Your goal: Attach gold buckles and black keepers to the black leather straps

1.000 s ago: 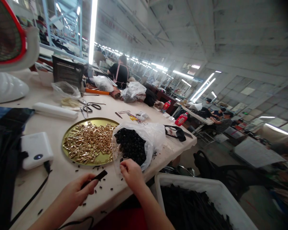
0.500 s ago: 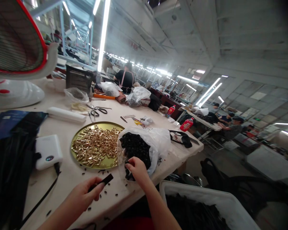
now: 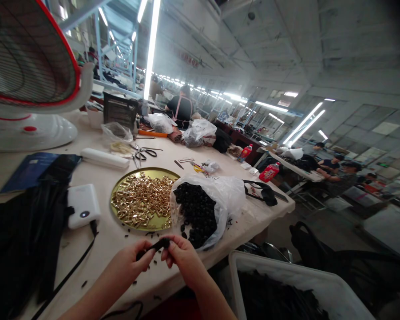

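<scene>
My left hand [image 3: 137, 258] is closed around a short black strap [image 3: 156, 246], whose free end points right. At that end my right hand [image 3: 180, 254] pinches a small black piece [image 3: 165, 242]; whether it sits around the strap or only against it, I cannot tell. Just beyond my right hand, a clear plastic bag [image 3: 231, 195] lies on its side, its mouth full of small black pieces [image 3: 196, 209]. To its left stands a round gold tray [image 3: 144, 227] heaped with small shiny gold metal fittings [image 3: 143, 198].
A white box with a cable [image 3: 84, 206], black sheeting [image 3: 29, 231] and a fan [image 3: 29, 129] occupy the left side. Scissors [image 3: 146, 153] and a white roll [image 3: 104, 158] lie behind the tray. A white bin [image 3: 286, 266] of black strips stands below right. People work farther back.
My right hand has left the mouth of the bag and come left to the strap's end with a small black piece. The view has shifted slightly left.
</scene>
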Demonstrator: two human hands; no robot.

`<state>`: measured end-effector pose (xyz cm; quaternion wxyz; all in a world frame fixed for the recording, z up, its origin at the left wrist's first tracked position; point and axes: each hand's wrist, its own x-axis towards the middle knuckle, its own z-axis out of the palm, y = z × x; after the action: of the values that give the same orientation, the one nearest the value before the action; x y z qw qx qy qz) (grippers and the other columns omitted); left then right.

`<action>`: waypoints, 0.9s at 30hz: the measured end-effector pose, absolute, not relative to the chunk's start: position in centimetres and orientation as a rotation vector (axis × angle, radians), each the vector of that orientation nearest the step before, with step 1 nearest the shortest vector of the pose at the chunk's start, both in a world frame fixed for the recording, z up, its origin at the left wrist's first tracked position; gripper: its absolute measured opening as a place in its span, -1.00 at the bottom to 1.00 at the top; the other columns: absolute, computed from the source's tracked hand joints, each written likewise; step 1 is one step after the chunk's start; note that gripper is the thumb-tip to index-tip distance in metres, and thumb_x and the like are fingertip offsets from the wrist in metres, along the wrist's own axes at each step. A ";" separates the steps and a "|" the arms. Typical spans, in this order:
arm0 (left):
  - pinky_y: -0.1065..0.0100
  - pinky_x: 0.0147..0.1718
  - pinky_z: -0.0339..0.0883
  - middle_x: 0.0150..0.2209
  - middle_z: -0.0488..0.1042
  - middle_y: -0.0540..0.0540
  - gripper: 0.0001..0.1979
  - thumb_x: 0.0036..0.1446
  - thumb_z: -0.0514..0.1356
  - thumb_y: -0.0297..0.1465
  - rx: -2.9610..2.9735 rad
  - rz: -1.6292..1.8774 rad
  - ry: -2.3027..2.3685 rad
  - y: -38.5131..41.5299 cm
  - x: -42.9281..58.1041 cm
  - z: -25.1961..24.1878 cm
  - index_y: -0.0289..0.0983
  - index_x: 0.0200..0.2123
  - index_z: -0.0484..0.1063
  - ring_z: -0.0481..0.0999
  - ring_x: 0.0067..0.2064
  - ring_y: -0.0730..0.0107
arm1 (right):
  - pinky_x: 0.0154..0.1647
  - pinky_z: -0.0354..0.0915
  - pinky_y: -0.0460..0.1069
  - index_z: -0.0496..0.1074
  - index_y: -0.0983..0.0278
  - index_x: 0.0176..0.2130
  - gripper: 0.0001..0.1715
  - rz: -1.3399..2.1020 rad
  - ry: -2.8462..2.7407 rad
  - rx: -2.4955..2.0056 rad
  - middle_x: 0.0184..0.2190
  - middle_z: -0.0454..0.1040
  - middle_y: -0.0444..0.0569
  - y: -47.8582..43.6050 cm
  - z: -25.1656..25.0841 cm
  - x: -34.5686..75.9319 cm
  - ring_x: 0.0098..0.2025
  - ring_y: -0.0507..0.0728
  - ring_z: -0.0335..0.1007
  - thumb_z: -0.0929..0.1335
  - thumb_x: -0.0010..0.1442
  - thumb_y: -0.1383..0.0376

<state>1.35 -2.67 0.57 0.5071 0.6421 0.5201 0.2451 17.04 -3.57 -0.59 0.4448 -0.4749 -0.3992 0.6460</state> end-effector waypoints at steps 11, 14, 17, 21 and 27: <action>0.50 -0.67 0.06 -0.70 0.22 0.16 -0.71 -0.03 0.03 -0.13 1.526 0.545 1.255 -2.7 1.2 0.7 -0.24 -0.47 0.31 0.20 -0.65 0.50 | -0.53 0.06 -0.11 0.47 0.30 -0.30 -0.58 1.397 -1.156 -1.272 -0.62 0.26 -0.21 -3.9 -0.6 17.9 -0.56 -0.04 0.10 0.37 -0.04 0.04; 0.51 -0.73 0.00 -0.71 0.21 0.17 -0.68 -0.06 0.03 -0.08 1.482 0.538 1.256 -2.8 1.2 0.6 -0.23 -0.46 0.31 0.15 -0.67 0.52 | -0.51 0.06 -0.12 0.48 0.31 -0.35 -0.65 1.382 -1.045 -1.216 -0.65 0.22 -0.22 -3.8 -0.6 17.8 -0.56 -0.05 0.09 0.37 -0.01 0.08; 0.52 -0.75 0.00 -0.71 0.20 0.17 -0.67 -0.06 0.04 -0.07 1.454 0.562 1.245 -2.9 1.3 0.3 -0.22 -0.46 0.32 0.13 -0.68 0.53 | -0.48 0.10 -0.14 0.44 0.30 -0.33 -0.69 1.456 -0.815 -1.054 -0.59 0.30 -0.20 -3.7 -0.7 17.1 -0.56 -0.08 0.13 0.41 -0.06 0.14; 0.52 -0.74 0.02 -0.70 0.21 0.16 -0.67 -0.07 0.05 -0.07 1.432 0.654 1.293 -3.0 1.5 0.5 -0.23 -0.47 0.31 0.17 -0.68 0.52 | -0.48 0.17 -0.13 0.38 0.26 -0.37 -0.62 1.523 -0.515 -0.948 -0.52 0.37 -0.18 -3.7 -1.2 15.7 -0.55 -0.06 0.22 0.48 -0.20 0.16; 0.49 -0.67 0.13 -0.66 0.29 0.12 -0.70 -0.04 0.04 -0.11 1.508 0.692 1.317 -2.7 1.4 0.9 -0.23 -0.45 0.36 0.27 -0.63 0.49 | -0.54 0.12 -0.15 0.39 0.28 -0.47 -0.63 1.477 -0.563 -0.996 -0.60 0.31 -0.19 -4.1 -2.3 14.4 -0.60 -0.07 0.12 0.45 -0.16 0.06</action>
<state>1.41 -2.74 0.91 0.4896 0.6205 0.5423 0.2850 14.36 -4.10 -2.25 0.5945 -0.4287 -0.2423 0.6357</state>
